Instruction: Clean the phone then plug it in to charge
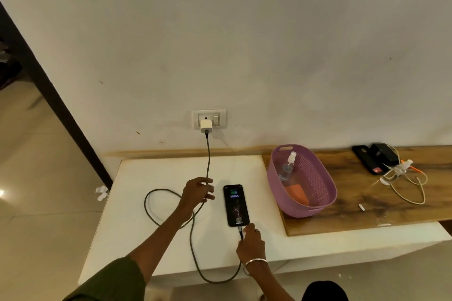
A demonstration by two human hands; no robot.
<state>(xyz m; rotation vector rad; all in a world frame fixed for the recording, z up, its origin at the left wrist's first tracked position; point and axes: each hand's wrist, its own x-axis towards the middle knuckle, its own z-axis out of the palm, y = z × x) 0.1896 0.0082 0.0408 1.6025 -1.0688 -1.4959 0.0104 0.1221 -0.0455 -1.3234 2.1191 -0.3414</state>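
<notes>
A black phone point(235, 205) lies flat on the white table point(151, 173), screen up and lit with a green battery symbol. A grey-green cable point(208, 154) runs from a white charger point(206, 126) in the wall socket point(209, 118), loops over the table and enters the phone's near end. My right hand point(251, 242) rests at that near end, fingers on the cable plug. My left hand point(197, 192) hovers left of the phone over the cable, fingers loosely curled; whether it grips the cable I cannot tell.
A purple basket point(318, 178) to the right holds a clear spray bottle point(288, 166) and an orange cloth point(297, 193). It stands on a wooden board point(354, 212) that also carries black cases point(376, 157) and tangled white cables point(406, 178).
</notes>
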